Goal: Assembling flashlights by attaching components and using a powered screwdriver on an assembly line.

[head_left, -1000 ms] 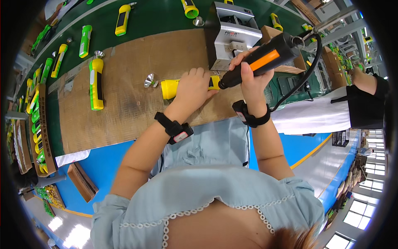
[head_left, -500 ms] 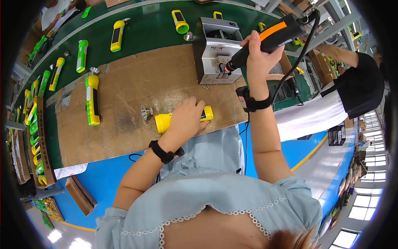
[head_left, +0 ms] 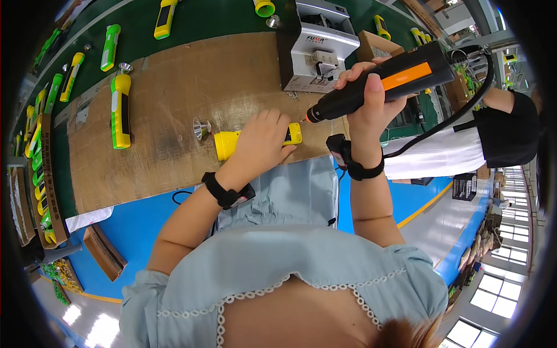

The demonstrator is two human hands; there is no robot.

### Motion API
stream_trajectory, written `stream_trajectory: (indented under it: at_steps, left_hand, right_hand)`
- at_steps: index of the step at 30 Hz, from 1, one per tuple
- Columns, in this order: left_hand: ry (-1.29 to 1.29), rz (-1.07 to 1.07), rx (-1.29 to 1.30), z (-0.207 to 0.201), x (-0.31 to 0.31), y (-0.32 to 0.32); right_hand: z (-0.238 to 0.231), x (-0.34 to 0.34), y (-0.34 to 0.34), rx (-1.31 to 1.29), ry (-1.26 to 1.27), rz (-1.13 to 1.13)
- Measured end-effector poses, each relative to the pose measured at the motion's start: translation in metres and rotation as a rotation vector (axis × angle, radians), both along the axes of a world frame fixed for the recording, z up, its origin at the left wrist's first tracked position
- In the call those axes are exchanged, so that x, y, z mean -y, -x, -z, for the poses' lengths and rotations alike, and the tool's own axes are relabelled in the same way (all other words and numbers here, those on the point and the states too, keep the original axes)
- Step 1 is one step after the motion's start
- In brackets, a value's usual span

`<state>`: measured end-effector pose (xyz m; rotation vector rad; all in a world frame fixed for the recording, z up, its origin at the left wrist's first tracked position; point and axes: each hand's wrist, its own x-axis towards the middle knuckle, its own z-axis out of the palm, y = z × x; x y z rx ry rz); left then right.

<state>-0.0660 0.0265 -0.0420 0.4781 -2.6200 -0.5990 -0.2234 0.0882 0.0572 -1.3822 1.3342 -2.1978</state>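
My left hand (head_left: 261,139) is closed over a yellow flashlight (head_left: 227,145) lying on its side on the cardboard. The flashlight's wide head points left and its end sticks out past my fingers on the right. Beside the head sits a loose silver reflector (head_left: 201,129). In my right hand (head_left: 374,107) is a black electric screwdriver (head_left: 348,98) with an orange stripe, its cable running off to the right. The screwdriver's tip is close to the flashlight's right end; whether they touch I cannot tell. My palm hides the middle of the flashlight.
A grey metal screw feeder (head_left: 316,52) stands at the back, loose screws before it. Another flashlight (head_left: 120,113) lies left on the cardboard sheet (head_left: 162,81). Several more lie on the green table (head_left: 136,43). A long box of flashlights (head_left: 49,191) is far left. A co-worker (head_left: 505,127) stands at right.
The screwdriver has come away from the screw feeder and down toward the flashlight's right end. My left hand still holds the flashlight. The whole view has shifted slightly.
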Motion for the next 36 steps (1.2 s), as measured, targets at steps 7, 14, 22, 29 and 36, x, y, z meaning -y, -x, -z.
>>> stream_trajectory:
  at_steps: [7,14,22,29,36]
  left_hand:
    - [-0.012,-0.012,-0.018,0.001,-0.002,0.002]
    - [-0.008,-0.018,-0.053,0.000,-0.001,0.002]
    - [-0.019,-0.029,-0.042,0.001,-0.001,0.003]
    - [-0.050,-0.042,0.023,-0.003,0.000,0.003]
    - [-0.144,0.057,-0.277,-0.012,0.001,-0.004]
  right_hand:
    - [0.011,0.005,-0.002,0.025,-0.016,-0.038]
    - [0.032,0.013,-0.002,0.057,-0.085,-0.167]
    - [0.036,0.011,-0.005,0.041,-0.066,-0.175]
    - [0.004,0.003,0.006,0.064,0.190,-0.061]
    - [-0.029,0.038,0.047,0.009,0.318,0.226]
